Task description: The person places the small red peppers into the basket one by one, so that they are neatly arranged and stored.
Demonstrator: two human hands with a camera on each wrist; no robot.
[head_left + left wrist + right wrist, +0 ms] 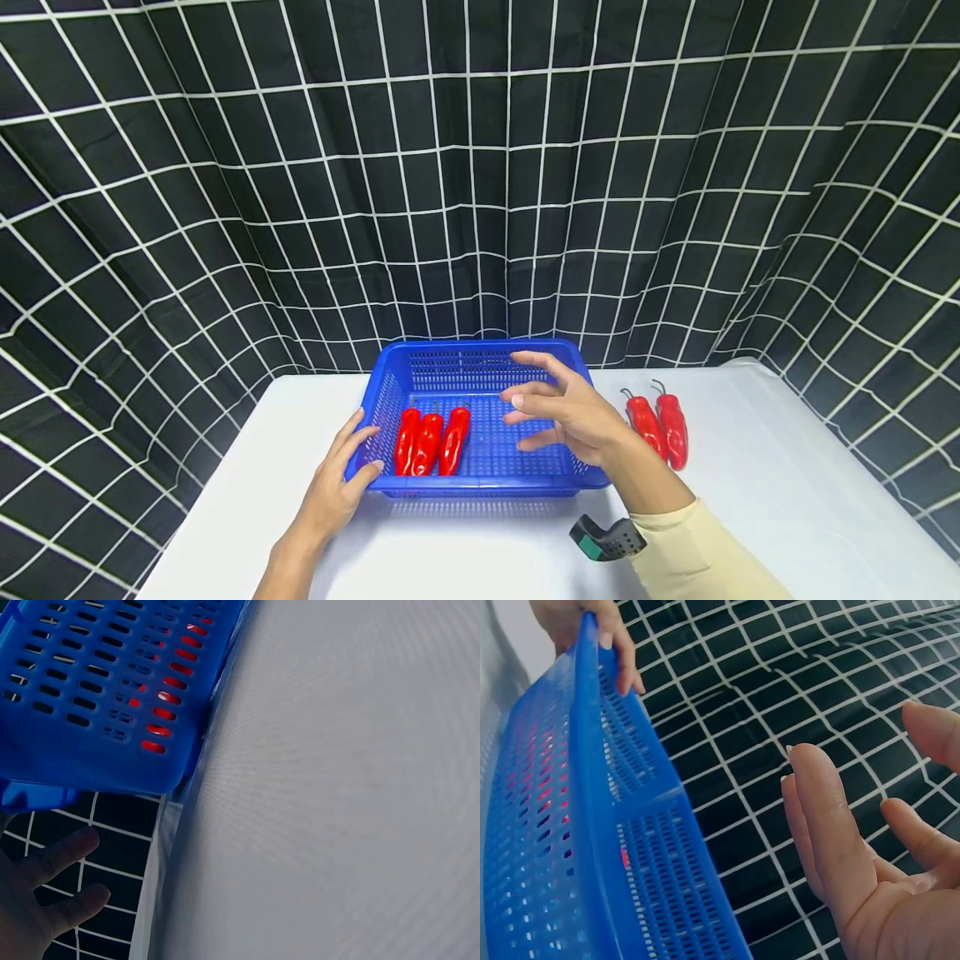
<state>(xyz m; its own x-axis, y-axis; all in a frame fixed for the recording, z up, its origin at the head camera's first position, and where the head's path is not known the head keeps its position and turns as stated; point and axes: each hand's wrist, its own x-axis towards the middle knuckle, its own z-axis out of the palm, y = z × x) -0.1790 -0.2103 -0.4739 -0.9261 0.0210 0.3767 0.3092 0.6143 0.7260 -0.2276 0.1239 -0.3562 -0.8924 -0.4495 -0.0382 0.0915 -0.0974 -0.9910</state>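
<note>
A blue plastic basket (510, 482) stands on the white table. Inside, towards its left, lie three red peppers (428, 443), side by side with stems pointing away. My left hand (335, 486) holds the basket's left rim near the front corner, thumb and fingers over the edge; part of this grip shows in the right wrist view, where the left hand (604, 637) is at the rim. Above the right half of the basket hovers my right hand (573, 410), fingers spread and holding nothing. In the right wrist view its fingers (825, 810) are apart from the basket wall.
Two more red peppers (672, 432) lie on the table (757, 500) to the right of the basket, one partly behind the right forearm. A black curtain with white grid lines (480, 208) hangs behind and on both sides. A black strap (609, 537) is on the right wrist.
</note>
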